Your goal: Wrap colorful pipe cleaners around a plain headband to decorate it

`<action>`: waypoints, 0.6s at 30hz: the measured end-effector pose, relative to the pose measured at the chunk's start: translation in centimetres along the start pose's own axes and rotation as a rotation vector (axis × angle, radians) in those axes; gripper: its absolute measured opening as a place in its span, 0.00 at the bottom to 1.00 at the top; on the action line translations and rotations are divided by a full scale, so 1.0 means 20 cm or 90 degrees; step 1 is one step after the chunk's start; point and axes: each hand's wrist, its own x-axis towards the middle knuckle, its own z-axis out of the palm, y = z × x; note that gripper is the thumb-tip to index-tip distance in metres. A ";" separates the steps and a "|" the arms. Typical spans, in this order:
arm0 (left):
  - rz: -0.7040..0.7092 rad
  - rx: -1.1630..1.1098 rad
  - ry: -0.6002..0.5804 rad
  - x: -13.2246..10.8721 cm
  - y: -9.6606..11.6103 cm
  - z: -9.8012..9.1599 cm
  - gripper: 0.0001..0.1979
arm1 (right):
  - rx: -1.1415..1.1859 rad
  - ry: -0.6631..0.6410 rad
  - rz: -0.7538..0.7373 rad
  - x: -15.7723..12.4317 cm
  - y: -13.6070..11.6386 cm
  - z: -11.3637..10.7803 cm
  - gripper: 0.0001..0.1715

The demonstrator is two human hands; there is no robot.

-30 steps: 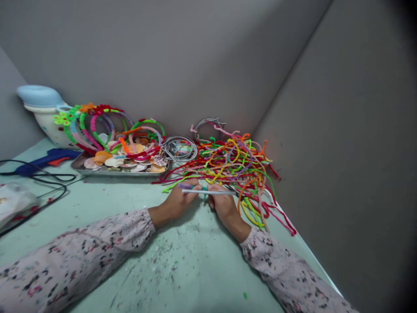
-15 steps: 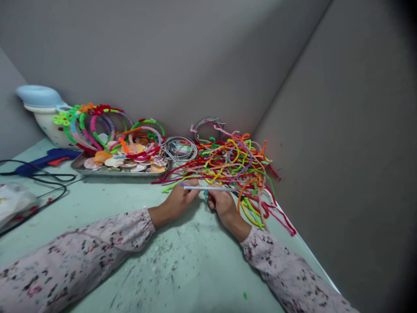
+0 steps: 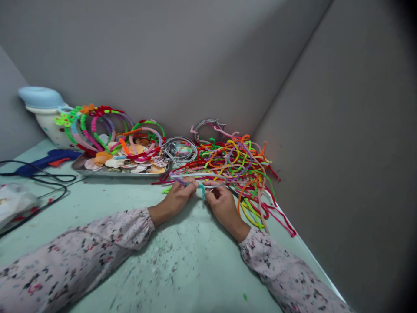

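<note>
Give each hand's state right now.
Left hand: closed, holding purple and teal pipe cleaners.
Right hand: curled beside the hanging teal end; grip cannot be told.

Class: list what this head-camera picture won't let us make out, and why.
All in the head view:
Whether the fuzzy purple stem and fuzzy teal stem join: hidden by the left hand.
Whether the right hand grips the teal stem: too small.
The crumpled white bundle: cut off by the left edge.
The silver metal tray: floor covered by shells.
</note>
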 end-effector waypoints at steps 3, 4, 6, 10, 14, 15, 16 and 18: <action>-0.007 -0.005 -0.001 0.00 0.01 0.00 0.15 | -0.026 0.006 -0.019 0.00 -0.01 0.00 0.13; -0.007 -0.006 -0.001 -0.01 0.01 0.00 0.15 | -0.036 0.007 -0.030 0.00 -0.01 -0.01 0.13; 0.000 -0.003 -0.004 -0.01 0.01 0.00 0.15 | -0.052 0.010 -0.053 0.00 -0.01 -0.01 0.12; 0.005 0.003 -0.006 -0.01 0.01 0.00 0.16 | -0.061 0.016 -0.068 0.00 -0.01 -0.02 0.12; -0.012 0.009 -0.008 0.00 0.00 0.00 0.18 | -0.056 0.015 -0.062 0.01 -0.02 -0.02 0.11; -0.017 0.012 -0.008 0.00 0.00 0.00 0.19 | -0.054 0.016 -0.063 0.01 -0.02 -0.02 0.11; -0.021 0.016 -0.008 0.00 0.00 0.00 0.19 | -0.052 0.019 -0.064 0.01 -0.02 -0.02 0.11; -0.026 0.019 -0.011 -0.01 -0.01 0.00 0.20 | -0.043 0.022 -0.063 0.01 -0.01 -0.02 0.11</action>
